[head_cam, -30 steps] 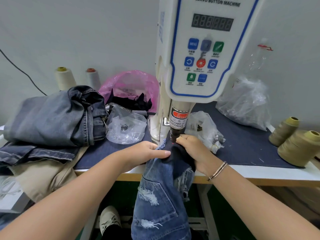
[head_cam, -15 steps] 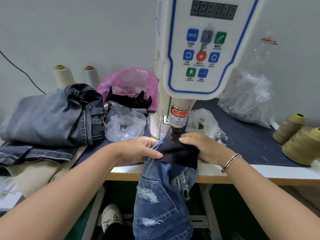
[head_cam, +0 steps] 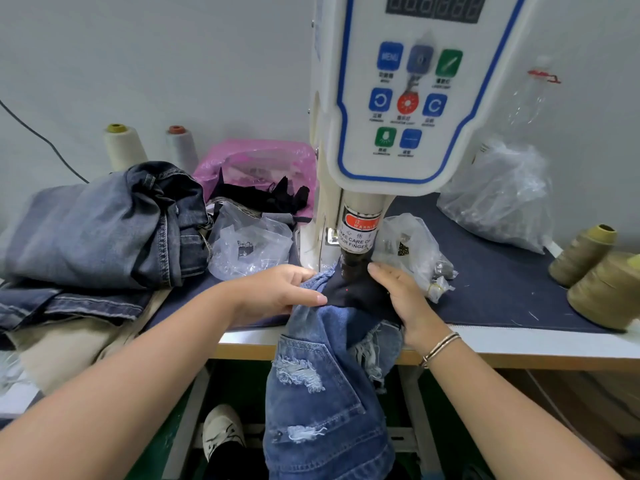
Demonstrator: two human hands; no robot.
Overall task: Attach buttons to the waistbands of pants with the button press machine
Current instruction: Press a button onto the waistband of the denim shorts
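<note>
The white button press machine (head_cam: 408,109) stands at the table's middle, its dark press head (head_cam: 350,268) down on the waistband. Ripped blue jeans (head_cam: 322,393) hang over the front table edge, their dark waistband part (head_cam: 356,292) lying under the head. My left hand (head_cam: 277,292) grips the denim at the waistband's left side. On the right side my right hand (head_cam: 405,299) holds the waistband, its fingers reaching up beside the press head. A small red light dot shows on the dark fabric.
A pile of folded jeans (head_cam: 104,226) lies at left over beige fabric (head_cam: 69,344). Clear plastic bags (head_cam: 249,244) with small parts sit beside the machine; a pink bag (head_cam: 256,164) behind. Thread cones stand at the back left (head_cam: 124,147) and right (head_cam: 602,282). A shoe (head_cam: 221,431) shows under the table.
The waistband has been slid further under the press head. Both hands have shifted with it and keep their hold on each side.
</note>
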